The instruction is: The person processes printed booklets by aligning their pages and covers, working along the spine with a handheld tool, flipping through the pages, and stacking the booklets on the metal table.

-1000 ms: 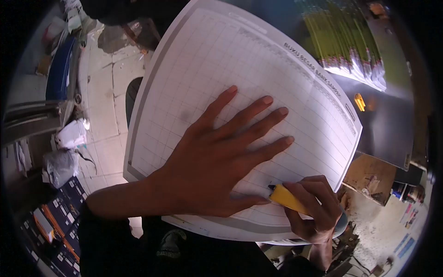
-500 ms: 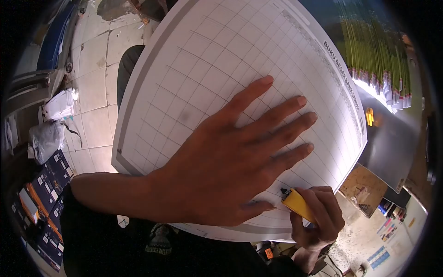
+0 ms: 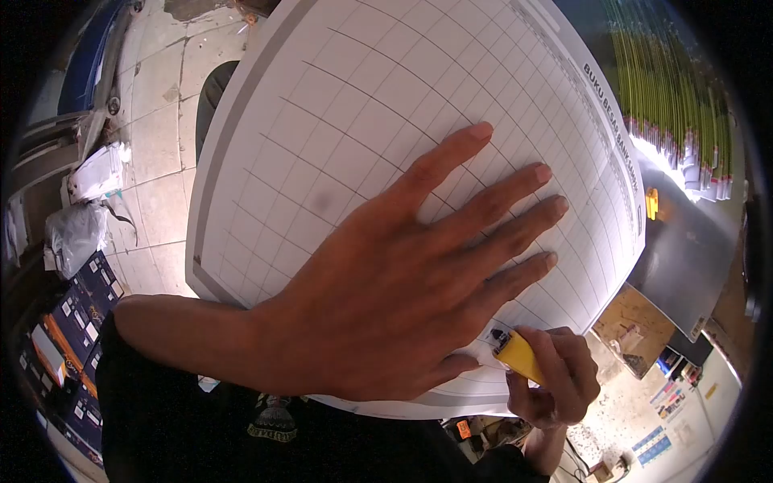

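Note:
A large white sheet (image 3: 354, 105) with a printed grid and a grey border fills the middle of the view. My left hand (image 3: 403, 274) lies flat on it, palm down, with the fingers spread. At the sheet's lower right edge, my right hand (image 3: 560, 378) is closed around a yellow tool (image 3: 520, 357), which has a dark tip close to my left thumb. The kind of tool is not clear.
Upper right, a stack of green-edged sheets (image 3: 676, 105) stands beside a grey metal surface (image 3: 684, 258) bearing a yellow object (image 3: 652, 204). Dark blue boxes (image 3: 76, 322), a plastic bag (image 3: 76, 237) and papers (image 3: 98, 171) are at left. Floor tiles (image 3: 157, 201) show between.
The view has shifted, and the sheet appears larger and nearer. Both hands appear farther right and slightly lower in the view. My left hand stays spread and my right hand still holds the yellow tool.

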A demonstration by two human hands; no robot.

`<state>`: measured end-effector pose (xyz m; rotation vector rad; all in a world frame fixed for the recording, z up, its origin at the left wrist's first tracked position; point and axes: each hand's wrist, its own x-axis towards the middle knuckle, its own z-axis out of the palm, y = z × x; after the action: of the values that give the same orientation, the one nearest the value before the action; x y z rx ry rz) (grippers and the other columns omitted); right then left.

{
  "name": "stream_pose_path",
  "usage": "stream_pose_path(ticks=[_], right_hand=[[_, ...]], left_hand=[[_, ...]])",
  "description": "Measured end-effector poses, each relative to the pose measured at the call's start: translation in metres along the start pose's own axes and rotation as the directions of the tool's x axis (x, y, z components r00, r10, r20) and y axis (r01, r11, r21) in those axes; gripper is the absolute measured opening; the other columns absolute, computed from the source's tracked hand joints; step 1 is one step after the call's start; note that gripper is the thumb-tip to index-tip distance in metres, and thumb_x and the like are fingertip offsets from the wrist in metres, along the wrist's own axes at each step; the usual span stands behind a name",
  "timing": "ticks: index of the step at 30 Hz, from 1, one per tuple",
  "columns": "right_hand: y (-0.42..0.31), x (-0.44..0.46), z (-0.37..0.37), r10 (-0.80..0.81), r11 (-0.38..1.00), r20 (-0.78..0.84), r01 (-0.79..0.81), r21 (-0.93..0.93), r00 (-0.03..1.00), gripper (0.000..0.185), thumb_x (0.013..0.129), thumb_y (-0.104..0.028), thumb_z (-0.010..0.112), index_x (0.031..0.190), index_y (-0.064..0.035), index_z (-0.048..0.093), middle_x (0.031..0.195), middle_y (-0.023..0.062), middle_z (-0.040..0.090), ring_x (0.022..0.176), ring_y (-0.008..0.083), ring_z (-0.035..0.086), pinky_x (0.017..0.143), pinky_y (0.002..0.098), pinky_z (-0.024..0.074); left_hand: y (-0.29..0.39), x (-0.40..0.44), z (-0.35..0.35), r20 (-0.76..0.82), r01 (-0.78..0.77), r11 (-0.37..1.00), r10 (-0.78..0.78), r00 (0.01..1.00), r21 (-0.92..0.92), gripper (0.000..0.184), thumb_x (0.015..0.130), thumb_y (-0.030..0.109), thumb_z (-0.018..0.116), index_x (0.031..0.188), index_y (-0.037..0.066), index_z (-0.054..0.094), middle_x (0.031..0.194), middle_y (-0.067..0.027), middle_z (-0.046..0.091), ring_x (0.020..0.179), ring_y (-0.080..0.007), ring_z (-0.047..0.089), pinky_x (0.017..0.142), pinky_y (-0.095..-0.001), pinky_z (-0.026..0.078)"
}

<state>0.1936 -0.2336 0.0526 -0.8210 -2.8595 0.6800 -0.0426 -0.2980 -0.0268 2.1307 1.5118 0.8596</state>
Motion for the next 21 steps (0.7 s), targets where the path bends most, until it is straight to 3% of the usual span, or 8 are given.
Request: stream_pose_path(ticks=[1,3,10,13,16,18,21], right_hand=[[-0.002,0.001,0.001,0.000,1.000,0.000,0.000,0.000,1.000,0.042,0.066,-0.002,0.074,0.106,0.0088,0.073,0.082,0.0150,0.068,0.068,0.0264,0.067,0.059,0.0316,0.0514],[-0.010,0.004,0.005,0.153,0.986,-0.012,-0.152,0.062,0.988,0.041,0.067,-0.004,0.074,0.106,0.0083,0.073,0.083,0.0167,0.069,0.069,0.0253,0.065,0.061,0.0311,0.0512],[-0.009,0.007,-0.002,0.184,0.979,0.027,-0.185,0.089,0.983,0.042,0.066,-0.004,0.075,0.106,0.0078,0.073,0.085,0.0177,0.071,0.069,0.0247,0.065,0.061,0.0308,0.0513],[-0.002,0.011,-0.003,0.123,0.985,0.044,-0.128,0.119,0.991,0.041,0.065,-0.003,0.077,0.105,0.0067,0.073,0.085,0.0177,0.072,0.068,0.0244,0.066,0.061,0.0302,0.0517],[0.002,0.012,0.000,0.128,0.984,-0.011,-0.125,0.124,0.992,0.050,0.055,-0.001,0.082,0.105,-0.0004,0.077,0.077,0.0134,0.070,0.064,0.0207,0.071,0.053,0.0313,0.0528],[0.008,0.010,0.000,0.098,0.971,-0.010,-0.094,0.220,0.995,0.037,0.067,-0.002,0.079,0.102,0.0056,0.073,0.084,0.0203,0.072,0.066,0.0213,0.068,0.059,0.0275,0.0526],[0.017,0.017,-0.002,0.093,0.946,0.039,-0.100,0.308,0.995,0.041,0.069,-0.006,0.082,0.106,0.0063,0.072,0.083,0.0205,0.072,0.065,0.0190,0.068,0.058,0.0268,0.0528]], left_hand=[[0.000,0.000,0.000,-0.003,0.001,1.000,-0.002,1.000,-0.007,0.070,0.089,0.070,0.056,0.136,0.019,0.065,0.153,-0.0102,0.050,0.149,-0.0326,0.034,0.124,-0.0612,0.009],[0.000,0.000,0.000,0.000,0.002,1.000,-0.002,1.000,-0.014,0.070,0.089,0.071,0.056,0.136,0.019,0.065,0.153,-0.0102,0.050,0.149,-0.0326,0.034,0.124,-0.0612,0.009],[-0.002,0.000,0.000,-0.019,-0.011,1.000,0.011,1.000,-0.007,0.070,0.089,0.071,0.055,0.136,0.019,0.065,0.153,-0.0101,0.051,0.148,-0.0323,0.035,0.124,-0.0610,0.009],[-0.002,-0.001,0.002,-0.029,-0.005,1.000,0.005,1.000,-0.023,0.069,0.090,0.070,0.056,0.136,0.019,0.065,0.152,-0.0100,0.052,0.148,-0.0321,0.036,0.125,-0.0607,0.009],[-0.001,0.000,0.004,-0.038,0.001,0.999,-0.002,0.999,-0.034,0.068,0.090,0.069,0.056,0.136,0.020,0.065,0.151,-0.0098,0.053,0.147,-0.0321,0.038,0.125,-0.0604,0.009],[-0.002,0.000,0.003,-0.043,0.005,0.999,-0.007,0.999,-0.036,0.067,0.091,0.068,0.056,0.136,0.020,0.065,0.150,-0.0096,0.054,0.147,-0.0321,0.039,0.125,-0.0603,0.009],[-0.003,0.002,0.000,-0.011,-0.008,0.999,0.008,1.000,-0.046,0.066,0.091,0.067,0.056,0.136,0.020,0.065,0.150,-0.0092,0.054,0.146,-0.0321,0.040,0.125,-0.0603,0.008]])
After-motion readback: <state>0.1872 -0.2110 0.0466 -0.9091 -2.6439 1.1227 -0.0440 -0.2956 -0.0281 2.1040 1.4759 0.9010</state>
